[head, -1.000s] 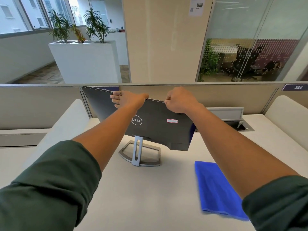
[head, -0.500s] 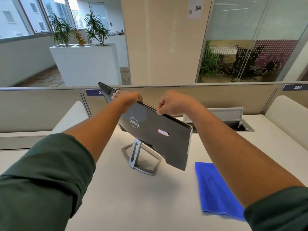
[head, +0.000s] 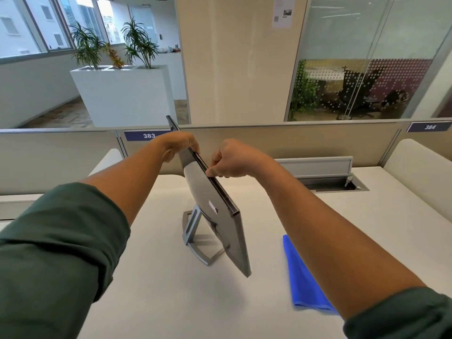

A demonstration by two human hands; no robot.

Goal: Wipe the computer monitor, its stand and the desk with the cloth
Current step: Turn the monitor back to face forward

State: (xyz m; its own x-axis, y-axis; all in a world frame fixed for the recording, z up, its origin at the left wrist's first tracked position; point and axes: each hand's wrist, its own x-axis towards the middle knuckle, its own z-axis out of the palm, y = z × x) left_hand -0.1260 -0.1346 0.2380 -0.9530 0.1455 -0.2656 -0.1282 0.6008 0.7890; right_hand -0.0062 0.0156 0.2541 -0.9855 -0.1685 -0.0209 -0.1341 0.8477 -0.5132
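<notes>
A dark grey monitor (head: 215,211) stands on its silver stand (head: 195,237) in the middle of the white desk (head: 151,289). It is turned nearly edge-on to me, its back facing left. My left hand (head: 179,144) grips its top edge near the far corner. My right hand (head: 232,160) pinches the same edge closer to me. A folded blue cloth (head: 302,277) lies flat on the desk to the right of the monitor, partly hidden under my right forearm. The screen side is hidden.
A low beige partition (head: 293,140) with number plates 383 and 384 runs along the desk's far edge. An open cable hatch (head: 332,185) sits at the back right. Padded white dividers (head: 420,167) flank the desk. Beyond are a white planter and glass walls.
Both hands have swivelled the monitor on its stand, from back facing me to almost edge-on. The cloth has not moved.
</notes>
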